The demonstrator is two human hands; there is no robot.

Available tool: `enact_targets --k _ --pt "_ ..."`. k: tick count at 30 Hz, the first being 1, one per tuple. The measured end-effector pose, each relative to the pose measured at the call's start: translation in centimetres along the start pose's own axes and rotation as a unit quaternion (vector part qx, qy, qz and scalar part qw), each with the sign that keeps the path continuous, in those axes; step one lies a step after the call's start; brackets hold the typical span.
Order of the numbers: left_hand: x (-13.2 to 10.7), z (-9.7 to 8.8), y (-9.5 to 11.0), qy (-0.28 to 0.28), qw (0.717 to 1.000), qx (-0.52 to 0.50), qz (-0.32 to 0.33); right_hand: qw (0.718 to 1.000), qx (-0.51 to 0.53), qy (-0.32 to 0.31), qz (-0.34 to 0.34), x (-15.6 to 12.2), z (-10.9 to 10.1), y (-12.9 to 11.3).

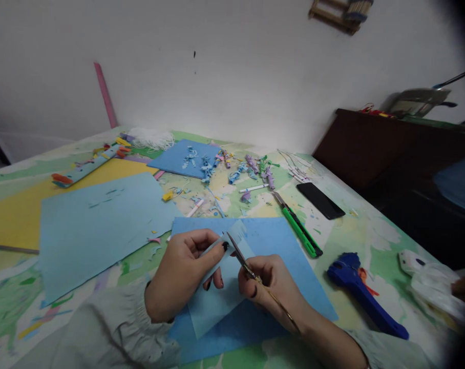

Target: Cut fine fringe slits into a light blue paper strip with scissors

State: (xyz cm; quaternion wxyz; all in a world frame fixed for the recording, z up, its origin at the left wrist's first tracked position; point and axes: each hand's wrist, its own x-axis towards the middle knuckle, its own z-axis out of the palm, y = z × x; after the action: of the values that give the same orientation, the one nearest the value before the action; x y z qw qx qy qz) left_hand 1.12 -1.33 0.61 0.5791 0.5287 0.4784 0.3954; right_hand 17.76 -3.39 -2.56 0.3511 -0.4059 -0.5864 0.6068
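My left hand (196,269) pinches a narrow light blue foam strip (236,233) between thumb and fingers, tilted up to the right. My right hand (271,287) is closed round a pair of scissors (240,256), whose blades point up and left at the strip's edge. Whether the blades touch the strip I cannot tell. Fine slits seem to show near the strip's far end. Below the hands lies a light blue sheet (211,315) on a larger blue foam sheet (286,246).
To the right lie a green box cutter (301,233), a black phone (320,200) and a blue glue gun (365,292). On the left, a pale blue sheet (102,230) overlaps a yellow sheet (9,210). Curled foam pieces (251,164) and scraps are scattered behind. A dark cabinet (389,154) stands beyond.
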Motion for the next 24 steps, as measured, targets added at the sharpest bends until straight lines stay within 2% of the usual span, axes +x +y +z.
enact_targets --k 10,24 --pt "0.01 0.01 0.26 0.009 1.000 0.005 -0.006 1.000 -0.006 -0.008 -0.012 -0.13 0.01 -0.26" --pt "-0.04 -0.13 -0.08 0.008 1.000 0.025 -0.006 0.999 0.008 0.030 0.042 0.23 0.23 -0.37"
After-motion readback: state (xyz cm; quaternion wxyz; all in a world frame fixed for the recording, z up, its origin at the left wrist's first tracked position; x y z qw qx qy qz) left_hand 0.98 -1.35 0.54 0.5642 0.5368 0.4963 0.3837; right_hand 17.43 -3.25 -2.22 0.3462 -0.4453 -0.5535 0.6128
